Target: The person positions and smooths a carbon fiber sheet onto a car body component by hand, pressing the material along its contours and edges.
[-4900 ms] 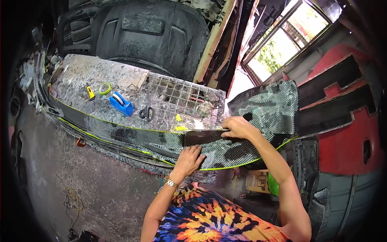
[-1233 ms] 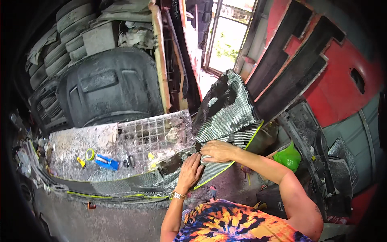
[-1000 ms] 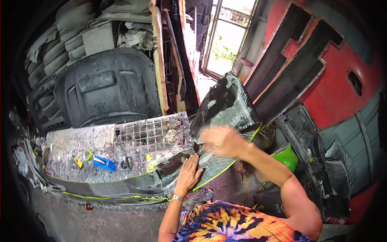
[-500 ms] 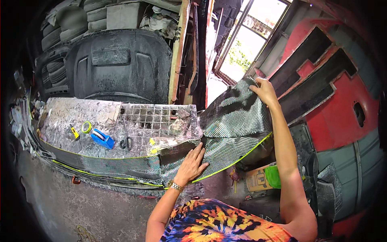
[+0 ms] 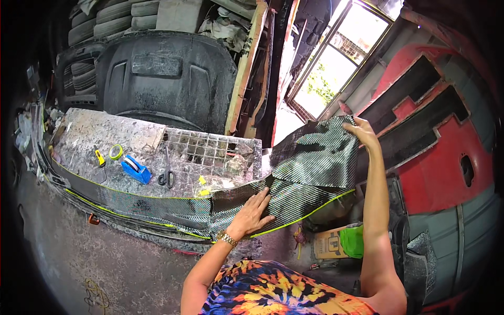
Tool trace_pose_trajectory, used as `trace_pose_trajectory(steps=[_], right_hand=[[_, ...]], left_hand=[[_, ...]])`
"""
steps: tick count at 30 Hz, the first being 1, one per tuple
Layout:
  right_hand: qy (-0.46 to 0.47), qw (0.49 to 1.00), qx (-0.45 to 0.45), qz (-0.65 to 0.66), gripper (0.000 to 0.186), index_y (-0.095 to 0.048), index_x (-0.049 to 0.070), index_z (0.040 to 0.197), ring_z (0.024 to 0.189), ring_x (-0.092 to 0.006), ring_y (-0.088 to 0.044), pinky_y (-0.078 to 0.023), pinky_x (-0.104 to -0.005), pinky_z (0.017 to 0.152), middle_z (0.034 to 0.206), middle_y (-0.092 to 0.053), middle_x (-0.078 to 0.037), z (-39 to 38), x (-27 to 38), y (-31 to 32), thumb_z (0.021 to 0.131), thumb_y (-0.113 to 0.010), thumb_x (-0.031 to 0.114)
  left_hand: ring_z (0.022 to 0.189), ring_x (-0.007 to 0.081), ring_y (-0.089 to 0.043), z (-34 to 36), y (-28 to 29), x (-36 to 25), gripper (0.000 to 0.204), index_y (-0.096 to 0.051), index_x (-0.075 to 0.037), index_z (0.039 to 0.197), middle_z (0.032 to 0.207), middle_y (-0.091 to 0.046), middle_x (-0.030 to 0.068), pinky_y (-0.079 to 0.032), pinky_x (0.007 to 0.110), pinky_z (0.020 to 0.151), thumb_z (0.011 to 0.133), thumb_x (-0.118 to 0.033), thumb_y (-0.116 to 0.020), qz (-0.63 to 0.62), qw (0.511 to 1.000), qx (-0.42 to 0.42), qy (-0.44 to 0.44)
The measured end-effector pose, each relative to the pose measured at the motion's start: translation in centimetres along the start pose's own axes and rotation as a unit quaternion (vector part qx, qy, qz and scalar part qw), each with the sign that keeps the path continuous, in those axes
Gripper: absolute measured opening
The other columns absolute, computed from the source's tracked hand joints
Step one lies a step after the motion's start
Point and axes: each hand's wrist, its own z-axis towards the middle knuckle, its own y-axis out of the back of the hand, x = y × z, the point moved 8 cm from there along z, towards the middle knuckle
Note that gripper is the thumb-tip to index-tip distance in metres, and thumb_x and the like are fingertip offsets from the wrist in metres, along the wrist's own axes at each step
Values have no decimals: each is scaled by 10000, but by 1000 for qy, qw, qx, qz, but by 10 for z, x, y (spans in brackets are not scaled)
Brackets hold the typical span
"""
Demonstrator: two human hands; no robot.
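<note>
A sheet of black-and-silver woven carbon fibre cloth (image 5: 315, 157) lies over the right end of a long curved part edged with yellow-green tape (image 5: 315, 212). My left hand (image 5: 252, 214) rests flat on the woven surface, fingers stretched out. At the far right corner, my right hand (image 5: 363, 132) pinches the raised cloth, which stands up in a loose fold; its thumb is partly hidden. More of the weave (image 5: 152, 206) runs left along the curved part. Beyond it on the bench are a blue tape dispenser (image 5: 136, 169), black scissors (image 5: 166, 177), a yellow cutter (image 5: 100, 157) and a green tape roll (image 5: 116, 151).
The speckled bench (image 5: 113, 131) has a metal grid (image 5: 202, 149) at its right. A dark car bonnet (image 5: 168, 79) stands behind. Red panels (image 5: 441, 163) lean at the right. A cardboard box (image 5: 328, 244) and a green bag (image 5: 352, 241) sit below on the right.
My right hand has moved right and a little nearer, lowering the cloth's raised corner. My left hand stays pressed on the weave. The whole view has shifted slightly.
</note>
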Motion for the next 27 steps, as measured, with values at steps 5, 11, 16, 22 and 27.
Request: trace_pose_trajectory(steps=[5,11,16,22,27], right_hand=[[-11,986,13,-167,343,-713,-59,1047,741,-182,-690,-527,-343,724,873,-744,-113,-11,69,-37,832,-762,203],[7,990,13,-142,294,-724,-54,987,739,-153,-677,-515,-326,721,838,-738,-106,2,58,-29,838,-761,197],[35,996,49,-65,273,-724,-33,951,661,-95,-570,-467,-304,640,766,-676,-12,17,51,-39,850,-780,215],[40,994,50,-86,252,-719,-36,917,652,-88,-574,-466,-306,616,754,-661,-5,34,49,-38,837,-787,193],[-12,998,43,-53,223,-736,-30,915,641,-116,-613,-487,-304,620,775,-693,-30,45,28,-31,838,-782,174]], left_hand=[[1486,390,-241,-10,6,6,761,-394,40,1462,1604,-234,243,-245,459,1209,973,-529,-522,21,1000,-11,10],[1490,459,-170,-8,3,8,762,-428,-69,1477,1612,-176,272,-195,522,1211,939,-597,-537,25,999,-21,39],[1496,449,-161,-8,6,8,756,-465,-87,1460,1628,-178,231,-196,522,1212,930,-621,-535,19,998,-12,53],[1496,442,-171,-8,4,8,766,-479,-97,1455,1621,-209,227,-201,524,1209,924,-647,-519,39,997,-2,63],[1505,424,-161,-8,6,9,793,-452,-117,1484,1628,-178,229,-221,523,1204,916,-667,-511,39,996,-5,79]])
